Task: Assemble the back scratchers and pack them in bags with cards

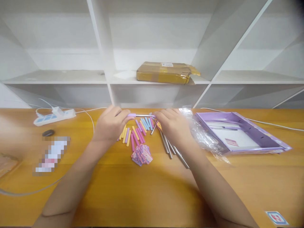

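Note:
A thin metal rod (143, 115) with a light purple piece at each end is stretched level between my two hands, above the table. My left hand (110, 124) is closed round its left purple end, thumb along it. My right hand (173, 124) grips the other purple end. Below them lie several small pink, yellow, purple and blue sticks (136, 134), spread in rows. Nearer to me sits a pile of small pink and purple printed cards (142, 154). Several loose metal rods (169, 148) lie beneath my right hand, partly hidden by it.
At right stand an open purple box (263, 148) and crumpled clear plastic wrap (205, 136). A white power strip (55, 116), a black oval object (48, 133) and a pixelated item (52, 156) lie left. A taped carton (163, 72) rests on the white shelf (123, 83).

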Tool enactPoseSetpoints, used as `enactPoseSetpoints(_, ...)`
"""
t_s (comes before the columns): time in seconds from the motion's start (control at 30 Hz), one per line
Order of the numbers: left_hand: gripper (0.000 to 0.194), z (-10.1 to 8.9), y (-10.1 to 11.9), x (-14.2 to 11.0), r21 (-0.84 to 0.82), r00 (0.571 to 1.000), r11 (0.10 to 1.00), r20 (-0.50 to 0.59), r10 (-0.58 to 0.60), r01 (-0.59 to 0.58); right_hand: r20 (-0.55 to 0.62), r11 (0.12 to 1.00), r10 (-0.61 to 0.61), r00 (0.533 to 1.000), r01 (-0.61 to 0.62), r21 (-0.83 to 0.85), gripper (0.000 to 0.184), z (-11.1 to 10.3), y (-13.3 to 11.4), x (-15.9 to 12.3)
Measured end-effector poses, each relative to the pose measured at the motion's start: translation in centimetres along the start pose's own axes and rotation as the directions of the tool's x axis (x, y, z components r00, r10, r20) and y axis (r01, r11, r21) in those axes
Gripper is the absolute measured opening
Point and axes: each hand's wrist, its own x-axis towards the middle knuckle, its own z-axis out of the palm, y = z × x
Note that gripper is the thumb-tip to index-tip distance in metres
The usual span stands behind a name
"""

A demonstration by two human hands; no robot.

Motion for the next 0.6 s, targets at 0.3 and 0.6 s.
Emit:
enactPoseSetpoints(0.3,0.042,-5.1,-14.7,-3.1,0.102,0.978,0.989,-0.188,-0.089,0.110,-0.151,0.892,0.426,0.892,-0.442,-0.092,0.040,-4.0,16.5,-5.3)
enactPoseSetpoints(0.6,0.046,-3.6,-13.1,-2.4,0.037,0.990,0.992,-0.075,-0.120,0.123,-0.079,0.845,0.530,0.844,-0.534,-0.030,0.022,-3.9,16.9,-6.4)
